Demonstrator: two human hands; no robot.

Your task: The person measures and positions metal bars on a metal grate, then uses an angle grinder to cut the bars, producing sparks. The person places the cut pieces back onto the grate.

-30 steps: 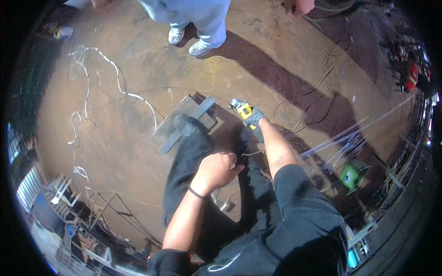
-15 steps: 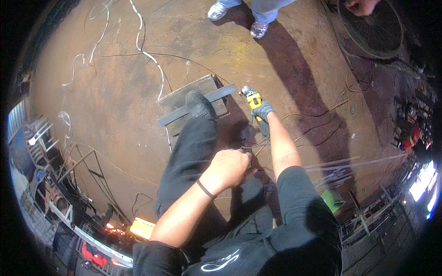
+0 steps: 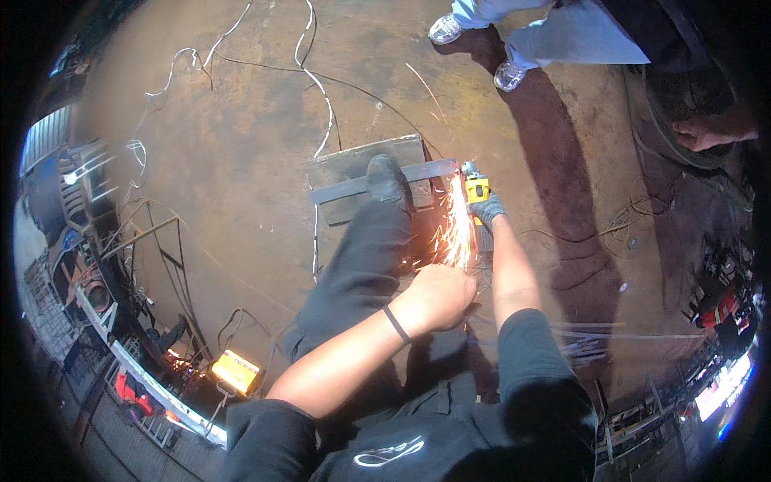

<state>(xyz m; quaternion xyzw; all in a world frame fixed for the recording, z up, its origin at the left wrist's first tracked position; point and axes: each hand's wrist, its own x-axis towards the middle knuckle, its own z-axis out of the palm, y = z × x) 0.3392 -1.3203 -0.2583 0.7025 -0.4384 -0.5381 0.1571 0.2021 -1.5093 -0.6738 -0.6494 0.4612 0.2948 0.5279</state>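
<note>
In a grey knit glove, my right hand (image 3: 487, 209) is closed around a yellow and black angle grinder (image 3: 478, 190). The grinder's head meets the right end of a flat grey metal bar (image 3: 339, 190), and orange sparks (image 3: 458, 233) stream from there toward me. The bar lies across a worn grey block (image 3: 337, 170), its right end sticking out past the block. My dark boot (image 3: 385, 178) presses down on the bar. My bare left hand (image 3: 442, 296) is closed near my knees, behind the sparks; whatever it may hold is hidden.
Another person's legs (image 3: 554, 40) stand at the far right, with that person's hand (image 3: 711, 131) farther right. White cable (image 3: 328, 104) and brown cords (image 3: 626, 213) trail over the brown floor (image 3: 249, 161). A lit yellow work lamp (image 3: 235, 372) and metal frames (image 3: 144, 233) are at left.
The grinder has come against the bar's end, and sparks now fly. The view has shifted, with the block and bar now appearing farther right. The other person's hand appears lower.
</note>
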